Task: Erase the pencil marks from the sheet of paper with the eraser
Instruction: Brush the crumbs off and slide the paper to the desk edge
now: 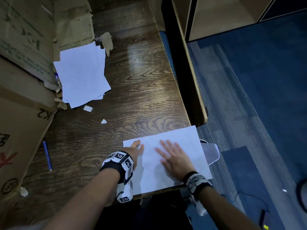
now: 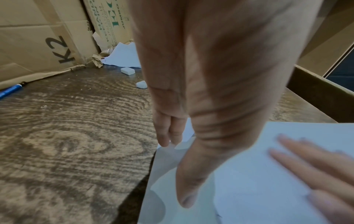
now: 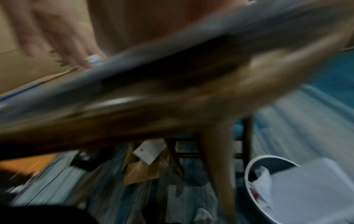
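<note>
Lying flat on desk (image 1: 141, 90), sheet (image 1: 181, 136) white, hanging past edge.

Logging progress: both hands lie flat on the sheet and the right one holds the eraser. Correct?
Not quite. The right hand holds nothing; both erasers lie on the table, away from the hands. The head view shows it. Both hands do rest on the sheet; left hand.

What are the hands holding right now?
Nothing is gripped. The right hand lies flat on the sheet of paper, and the left hand touches its left edge with straight fingers. The eraser lies untouched on the table.
</note>
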